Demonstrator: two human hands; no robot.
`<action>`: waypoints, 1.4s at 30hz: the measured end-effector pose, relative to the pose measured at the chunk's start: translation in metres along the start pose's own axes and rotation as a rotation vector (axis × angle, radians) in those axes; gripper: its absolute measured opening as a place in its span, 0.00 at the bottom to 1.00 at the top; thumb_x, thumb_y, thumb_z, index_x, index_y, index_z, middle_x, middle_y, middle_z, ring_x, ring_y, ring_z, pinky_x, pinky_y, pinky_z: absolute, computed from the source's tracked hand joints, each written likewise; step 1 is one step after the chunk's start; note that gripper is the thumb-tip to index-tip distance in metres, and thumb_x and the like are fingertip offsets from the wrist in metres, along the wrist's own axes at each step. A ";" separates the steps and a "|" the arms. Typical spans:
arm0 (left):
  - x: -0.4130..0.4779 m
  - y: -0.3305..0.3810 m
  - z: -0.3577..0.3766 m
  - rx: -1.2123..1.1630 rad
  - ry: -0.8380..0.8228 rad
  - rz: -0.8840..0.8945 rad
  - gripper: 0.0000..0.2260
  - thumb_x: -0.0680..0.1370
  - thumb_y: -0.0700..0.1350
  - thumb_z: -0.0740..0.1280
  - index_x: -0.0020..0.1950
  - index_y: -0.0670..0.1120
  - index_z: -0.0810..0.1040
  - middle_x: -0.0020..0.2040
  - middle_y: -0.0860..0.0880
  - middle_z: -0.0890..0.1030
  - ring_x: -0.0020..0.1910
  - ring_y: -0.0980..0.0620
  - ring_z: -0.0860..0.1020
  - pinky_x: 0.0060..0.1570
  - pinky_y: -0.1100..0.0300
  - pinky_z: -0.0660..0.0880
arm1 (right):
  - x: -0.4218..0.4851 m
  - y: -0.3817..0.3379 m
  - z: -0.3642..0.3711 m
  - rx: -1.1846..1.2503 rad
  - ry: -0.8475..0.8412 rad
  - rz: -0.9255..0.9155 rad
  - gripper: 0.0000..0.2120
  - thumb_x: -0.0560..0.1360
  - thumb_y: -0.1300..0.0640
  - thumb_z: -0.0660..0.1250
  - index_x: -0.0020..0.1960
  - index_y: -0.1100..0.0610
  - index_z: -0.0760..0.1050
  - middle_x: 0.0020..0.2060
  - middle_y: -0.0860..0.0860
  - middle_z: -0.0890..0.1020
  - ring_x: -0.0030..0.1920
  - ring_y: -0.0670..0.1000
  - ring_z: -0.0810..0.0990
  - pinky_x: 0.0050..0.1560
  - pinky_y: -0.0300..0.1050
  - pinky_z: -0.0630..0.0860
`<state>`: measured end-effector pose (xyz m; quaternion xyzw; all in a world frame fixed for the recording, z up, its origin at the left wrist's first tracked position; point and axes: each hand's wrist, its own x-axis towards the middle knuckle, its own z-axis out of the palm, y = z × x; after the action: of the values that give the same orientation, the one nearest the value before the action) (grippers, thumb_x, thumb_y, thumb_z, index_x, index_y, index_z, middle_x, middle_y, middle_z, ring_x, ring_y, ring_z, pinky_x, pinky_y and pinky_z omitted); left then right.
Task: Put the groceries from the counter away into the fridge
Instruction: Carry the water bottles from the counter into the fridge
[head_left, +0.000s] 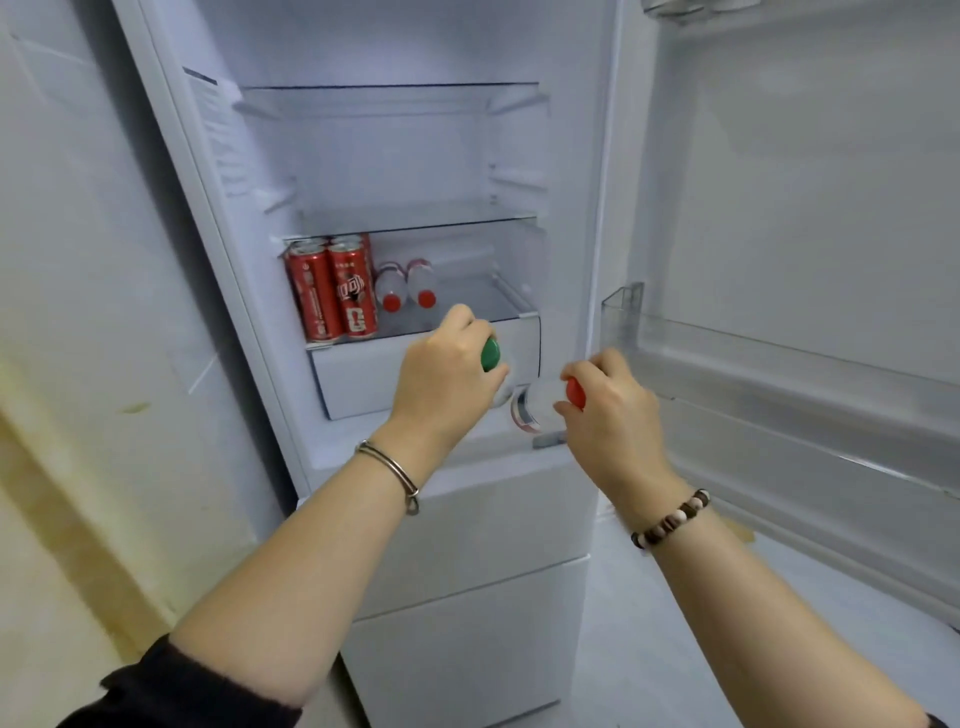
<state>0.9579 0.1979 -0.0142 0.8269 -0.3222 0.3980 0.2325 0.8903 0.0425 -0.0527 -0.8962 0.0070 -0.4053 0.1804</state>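
Setting: white fridge stands open, its door swung to the right; a pale wall on the left carries yellowish stains.
Upper shelves: two glass shelves bare as far as the head view shows.
Lowest shelf: red cans stand upright at the left; just beside them two clear bottles with red caps lie on their sides, caps facing out.
Left hand: left hand is wrapped around a green-capped bottle, held at the shelf's front edge above the white drawer.
Right hand: right hand grips a red-capped bottle, lying roughly level, in front of the fridge's lower right corner, outside the shelf.
Door bins: door bin holds nothing visible.
Progress: judged partway; cans and two bottles are stored, two bottles in hand are not yet placed.
Remaining: counter is out of view, so what is left there cannot be told.
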 end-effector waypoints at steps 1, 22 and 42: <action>0.006 -0.008 0.000 -0.005 0.033 0.027 0.09 0.65 0.40 0.75 0.42 0.39 0.79 0.39 0.44 0.75 0.31 0.45 0.75 0.31 0.56 0.74 | 0.009 -0.003 0.007 0.006 0.030 -0.016 0.08 0.67 0.67 0.74 0.44 0.64 0.77 0.42 0.58 0.76 0.29 0.61 0.75 0.30 0.48 0.73; 0.113 -0.157 0.128 0.108 0.203 0.236 0.06 0.72 0.39 0.72 0.44 0.38 0.78 0.41 0.42 0.78 0.34 0.46 0.76 0.32 0.56 0.76 | 0.180 0.026 0.147 0.038 0.321 -0.124 0.12 0.63 0.74 0.73 0.43 0.64 0.78 0.39 0.58 0.75 0.28 0.53 0.70 0.29 0.40 0.62; 0.134 -0.222 0.207 0.136 -0.386 0.104 0.10 0.73 0.43 0.71 0.51 0.40 0.79 0.50 0.44 0.74 0.36 0.47 0.75 0.33 0.59 0.72 | 0.212 0.063 0.244 -0.095 -0.145 0.194 0.19 0.73 0.60 0.68 0.63 0.59 0.72 0.62 0.57 0.70 0.51 0.59 0.78 0.51 0.50 0.75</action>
<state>1.2861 0.1700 -0.0537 0.8839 -0.3753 0.2644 0.0894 1.2189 0.0280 -0.0684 -0.9258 0.0998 -0.3195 0.1760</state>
